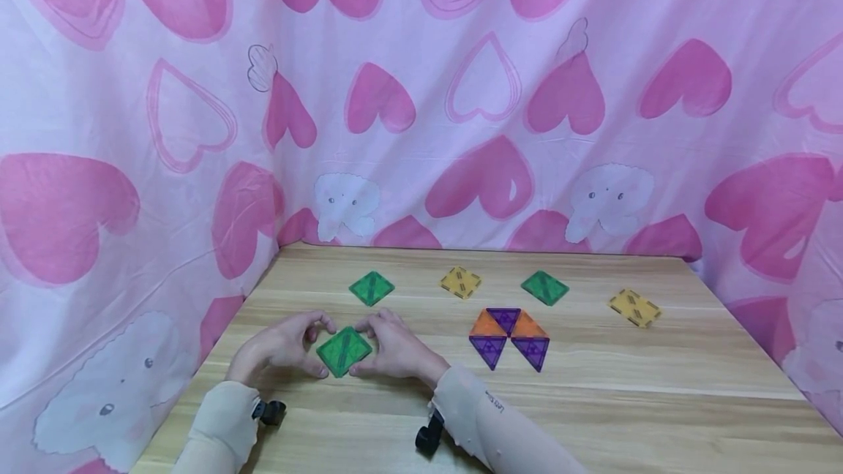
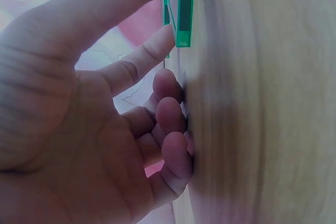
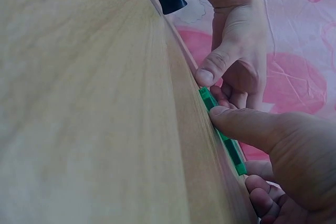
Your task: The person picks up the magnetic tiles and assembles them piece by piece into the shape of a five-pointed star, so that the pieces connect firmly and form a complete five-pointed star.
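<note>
A green translucent magnetic tile, diamond-shaped in the head view, lies at the table surface between the two hands. My left hand has its thumb and index finger at the tile's left corner, the other fingers curled low by the wood. From the opposite side my right hand holds the tile by its edges between thumb and index finger. In the right wrist view the right thumb presses the edge of the green tile, and the left hand is at its far end.
Behind the hands lie a green tile, a yellow tile, another green tile and a second yellow tile. Purple and orange triangle tiles form an arch right of my hands. A heart-patterned curtain encloses the wooden table.
</note>
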A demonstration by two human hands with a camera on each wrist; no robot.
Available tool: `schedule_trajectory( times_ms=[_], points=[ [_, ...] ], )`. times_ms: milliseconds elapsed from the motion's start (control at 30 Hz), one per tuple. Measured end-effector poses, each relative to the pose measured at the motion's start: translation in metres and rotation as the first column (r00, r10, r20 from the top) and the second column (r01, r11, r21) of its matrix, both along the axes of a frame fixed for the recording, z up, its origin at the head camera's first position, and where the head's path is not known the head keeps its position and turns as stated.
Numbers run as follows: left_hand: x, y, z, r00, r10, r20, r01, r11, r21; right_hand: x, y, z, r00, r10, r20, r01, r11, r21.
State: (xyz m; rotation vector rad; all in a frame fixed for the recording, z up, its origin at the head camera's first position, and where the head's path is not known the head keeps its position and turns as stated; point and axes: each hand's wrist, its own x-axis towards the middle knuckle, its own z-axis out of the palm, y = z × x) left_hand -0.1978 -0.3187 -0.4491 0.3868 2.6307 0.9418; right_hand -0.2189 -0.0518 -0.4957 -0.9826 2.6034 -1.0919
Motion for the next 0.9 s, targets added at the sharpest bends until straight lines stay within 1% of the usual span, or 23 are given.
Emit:
schedule_trajectory(
  times_ms=[67,167,267,333,400,533,600,633,767,900],
  points=[
    [0.000,0.001,-0.001,1.000,-0.001,-0.003,0.001,1.000,0.001,0.000,0.003,0.001,1.000,0.007,0.019,-0.007,1.000,-0.002],
    [0.000,0.002,-0.002,1.000,-0.002,-0.001,0.002,1.000,0.003,-0.001,0.011,0.005,0.997,0.024,0.079,-0.022,0.999,-0.028],
    [0.000,0.002,-0.002,1.000,-0.001,-0.003,0.001,1.000,0.009,-0.004,0.025,0.011,0.990,0.009,0.138,-0.002,0.999,-0.054],
    [0.001,0.002,-0.001,1.000,0.001,-0.005,-0.001,1.000,0.013,-0.006,0.039,0.017,0.989,-0.019,0.150,0.029,0.998,-0.062],
    [0.001,0.001,-0.001,1.000,0.014,0.002,-0.014,1.000,0.014,-0.010,0.056,0.024,0.984,-0.056,0.167,0.069,0.995,-0.073],
    [0.000,-0.001,0.000,0.999,0.039,0.017,-0.039,0.999,0.001,-0.018,0.097,0.033,0.983,-0.120,0.140,0.133,0.987,-0.088],
    [-0.001,-0.001,0.000,0.999,0.040,0.021,-0.040,0.999,-0.002,-0.022,0.120,0.035,0.978,-0.159,0.132,0.171,0.981,-0.087],
    [-0.001,0.000,0.000,0.999,0.040,0.023,-0.040,0.999,-0.003,-0.024,0.131,0.035,0.978,-0.171,0.119,0.181,0.980,-0.087],
    [-0.001,0.001,0.000,0.998,0.045,0.034,-0.045,0.999,-0.006,-0.030,0.177,0.034,0.968,-0.221,0.117,0.231,0.969,-0.090],
    [-0.001,0.002,0.000,0.998,0.048,0.035,-0.048,0.999,-0.004,-0.030,0.219,0.036,0.957,-0.265,0.117,0.275,0.958,-0.077]
  ],
)
